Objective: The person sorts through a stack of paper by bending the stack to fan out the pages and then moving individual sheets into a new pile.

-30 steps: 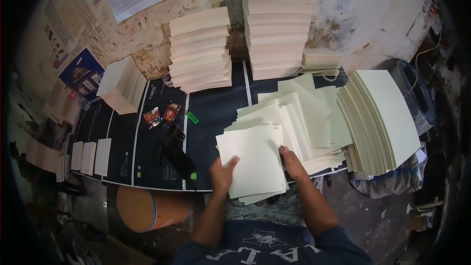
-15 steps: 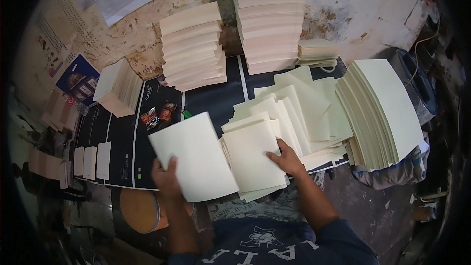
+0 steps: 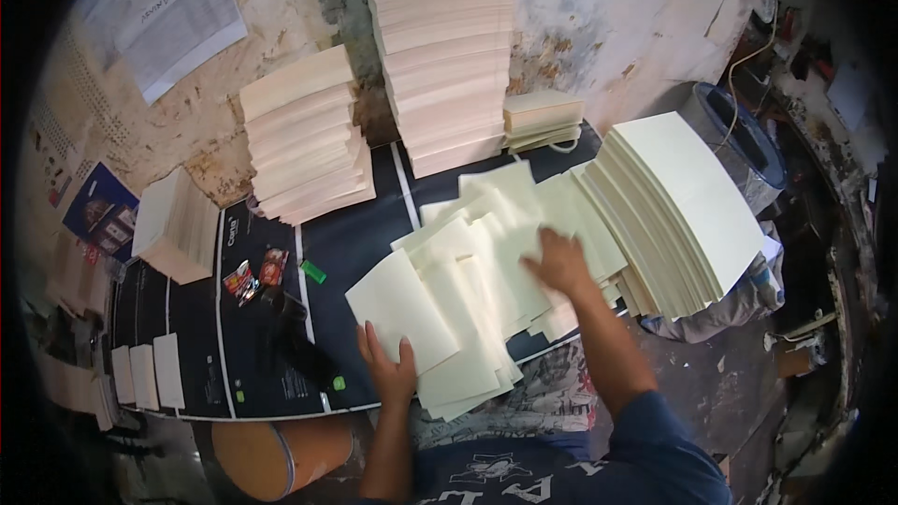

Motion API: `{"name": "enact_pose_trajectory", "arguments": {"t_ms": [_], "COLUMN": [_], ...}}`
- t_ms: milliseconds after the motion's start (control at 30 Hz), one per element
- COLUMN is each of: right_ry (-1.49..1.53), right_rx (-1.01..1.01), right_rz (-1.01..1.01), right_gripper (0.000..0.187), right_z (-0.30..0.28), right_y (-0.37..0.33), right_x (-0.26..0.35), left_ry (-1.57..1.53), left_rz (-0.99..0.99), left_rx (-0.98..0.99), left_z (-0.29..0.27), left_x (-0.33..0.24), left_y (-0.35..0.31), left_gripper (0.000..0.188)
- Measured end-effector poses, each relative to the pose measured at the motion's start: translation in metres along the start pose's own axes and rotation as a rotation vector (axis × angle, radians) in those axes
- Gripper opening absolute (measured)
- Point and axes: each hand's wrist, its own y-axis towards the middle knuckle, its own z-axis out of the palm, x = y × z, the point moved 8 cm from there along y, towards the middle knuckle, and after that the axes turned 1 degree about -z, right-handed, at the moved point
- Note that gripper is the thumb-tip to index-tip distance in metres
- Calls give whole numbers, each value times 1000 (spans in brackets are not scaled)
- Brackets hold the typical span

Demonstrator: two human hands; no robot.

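Observation:
A spread of overlapping cream paper sheets (image 3: 505, 252) covers the middle of the table. On its left side lies a flat cream bundle of sheets (image 3: 398, 304). My left hand (image 3: 388, 369) touches that bundle's near left edge, its fingers stretched and apart. Farther right, my right hand (image 3: 563, 266) is over the loose sheets with its fingers extended, slightly blurred; nothing shows in its grip. Whether its fingertips touch the paper is hard to see. Beside it leans a thick fanned stack of cream sheets (image 3: 687, 196).
Tall paper stacks (image 3: 449, 65) and a shorter stack (image 3: 304, 136) stand against the wall. A paper block (image 3: 178, 224) is at the left. Small wrappers (image 3: 257, 273) and a green item (image 3: 312, 271) lie on the black table (image 3: 351, 266). A blue drum (image 3: 739, 140) stands at right.
The bundle that my left hand held up now lies on the left side of the spread, and that hand has loosened. My right hand has moved farther over the loose sheets. The view has shifted.

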Motion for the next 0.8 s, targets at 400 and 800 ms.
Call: {"name": "enact_pose_trajectory", "arguments": {"t_ms": [400,800], "right_ry": [84,191], "right_rx": [115,-147], "right_rz": [74,71], "right_gripper": [87,63], "right_z": [52,39], "right_y": [-52,-26], "right_x": [20,-24], "left_ry": [29,24], "left_rz": [63,69], "left_rx": [61,92], "left_z": [5,-3], "left_x": [-2,-4], "left_y": [-2,-1], "left_gripper": [57,52]}}
